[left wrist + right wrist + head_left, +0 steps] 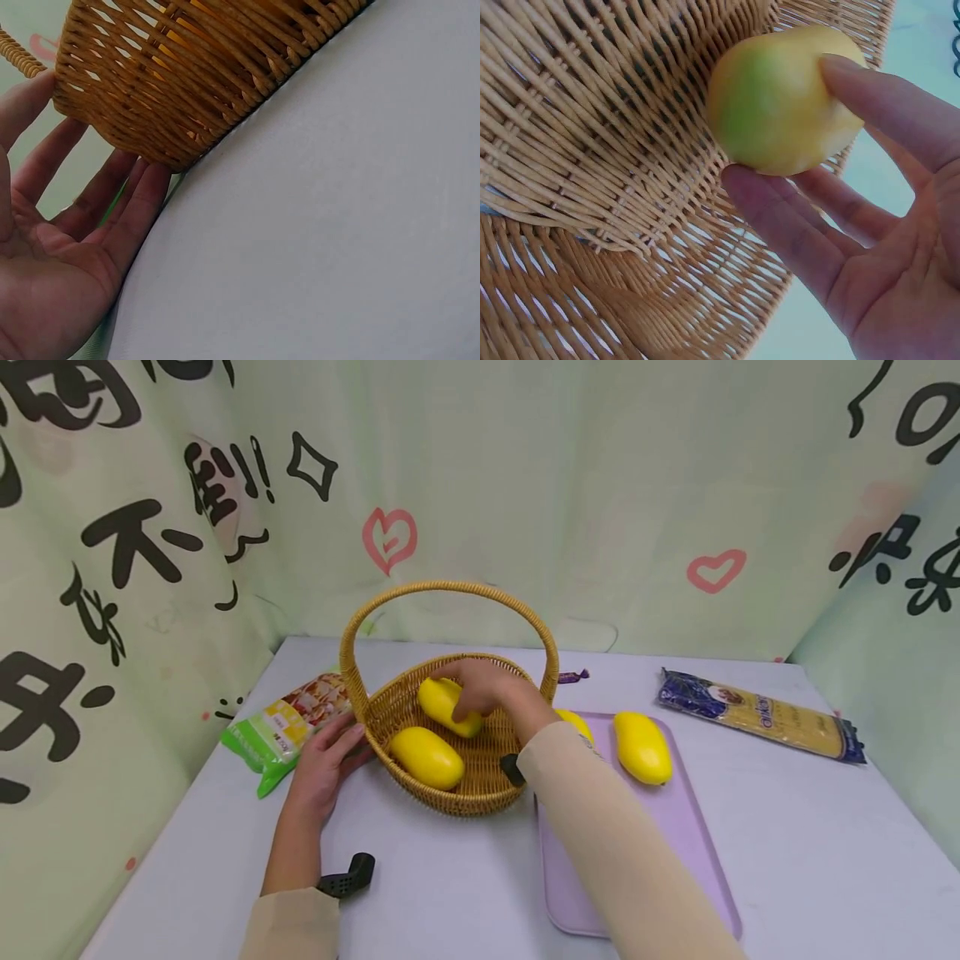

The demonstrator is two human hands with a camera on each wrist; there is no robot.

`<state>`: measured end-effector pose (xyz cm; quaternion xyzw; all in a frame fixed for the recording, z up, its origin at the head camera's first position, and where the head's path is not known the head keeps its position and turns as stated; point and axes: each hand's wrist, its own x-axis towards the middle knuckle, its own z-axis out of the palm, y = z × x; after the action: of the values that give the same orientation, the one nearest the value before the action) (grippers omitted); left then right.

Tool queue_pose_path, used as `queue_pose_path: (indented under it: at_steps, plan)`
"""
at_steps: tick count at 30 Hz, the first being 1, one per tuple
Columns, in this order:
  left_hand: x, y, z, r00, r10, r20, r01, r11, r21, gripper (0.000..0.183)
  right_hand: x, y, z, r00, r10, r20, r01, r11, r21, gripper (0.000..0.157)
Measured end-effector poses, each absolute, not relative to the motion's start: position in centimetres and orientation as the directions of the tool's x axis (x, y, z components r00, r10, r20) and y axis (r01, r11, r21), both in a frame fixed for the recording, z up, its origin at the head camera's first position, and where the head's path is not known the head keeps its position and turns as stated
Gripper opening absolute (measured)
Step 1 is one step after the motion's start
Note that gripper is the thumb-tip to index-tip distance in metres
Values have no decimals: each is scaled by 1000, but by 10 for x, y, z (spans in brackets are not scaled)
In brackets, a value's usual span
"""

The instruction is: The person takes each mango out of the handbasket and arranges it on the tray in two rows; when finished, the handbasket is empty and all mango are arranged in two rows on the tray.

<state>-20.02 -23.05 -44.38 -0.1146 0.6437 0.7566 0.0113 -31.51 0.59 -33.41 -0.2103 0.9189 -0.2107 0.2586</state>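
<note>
A wicker basket (465, 805) with a tall arched handle stands on the white table. Inside, my right hand (486, 687) holds a yellow mango (444, 700), its thumb on one side and fingers on the other. The right wrist view shows a green blush on that mango (780, 101). Another mango (427, 758) lies in the basket's near left part. Against the basket's outer left side rests my left hand (330, 768), whose spread, relaxed fingers (139, 202) touch the woven wall while the thumb is near the rim.
Right of the basket lies a lilac tray (562, 893), partly under my right forearm, bearing a mango (642, 749) and a half-hidden one (576, 723). A green food bag (288, 727) lies left, a long pasta packet (757, 714) far right, a purple-wrapped sweet (573, 677) behind.
</note>
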Motion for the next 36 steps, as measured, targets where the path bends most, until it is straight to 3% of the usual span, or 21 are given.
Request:
queue_pose_path:
  at_steps: [9, 22, 36]
  plan:
    - [-202, -228, -444, -977, -123, -172, -154, -142, 978, 56, -306, 23, -308, -805, -503, -315, -239, 761, -603, 76]
    - [-198, -228, -441, -974, -122, -189, -171, -139, 975, 56, -277, 46, -293, -849, -489, -203, -255, 714, -652, 74]
    - [-198, -228, -442, -974, -123, -192, -171, -165, 971, 57, -237, 75, -278, -815, -569, -110, -365, 652, -665, 73]
